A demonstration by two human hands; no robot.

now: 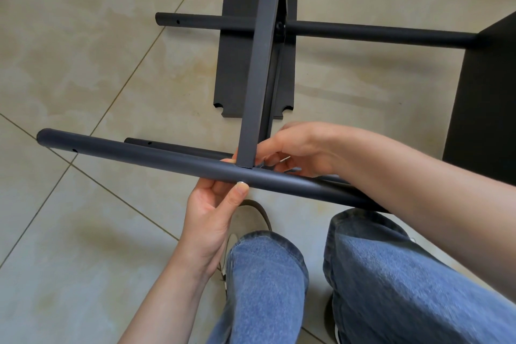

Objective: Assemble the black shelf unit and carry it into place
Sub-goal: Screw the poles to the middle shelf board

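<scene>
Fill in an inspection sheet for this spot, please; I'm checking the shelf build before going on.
Surface: beige tiled floor, dark grout lines, bare where visible.
Job's things: near tube held level across the knees; upright shelf panel meets it edge-on; far tube passes that panel; flat notched panel lies on the floor; dark panel stands at right.
Clutter: nothing seen.
Hands: left hand pinches the near tube from below, thumb by a small silver screw head; right hand works at the joint, fingers curled on something small, unclear what.
Cables: nothing seen.
Surroundings: jeans-clad knees and shoes below.
</scene>
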